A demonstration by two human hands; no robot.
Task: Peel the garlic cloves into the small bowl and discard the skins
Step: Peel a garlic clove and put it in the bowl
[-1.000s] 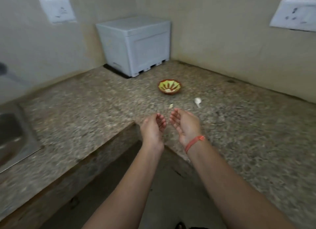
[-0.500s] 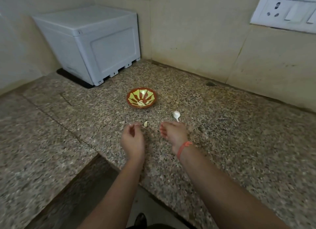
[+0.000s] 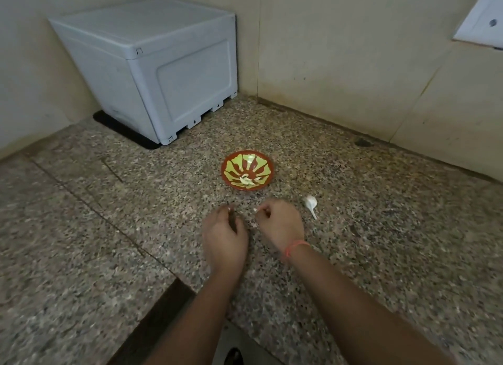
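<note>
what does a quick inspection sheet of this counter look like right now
surface: speckled granite counter, with a dark spot near the back wall
job's things: small bowl holds pale peeled cloves; garlic piece with a stem lies on the counter right of the hands
clutter: nothing seen
grippers: right hand pinches a small white piece, clove or skin unclear; left hand has curled fingers, blurred, hold unclear
cables: nothing seen
surroundings: white box on a black mat in the corner; wall socket at upper right
</note>
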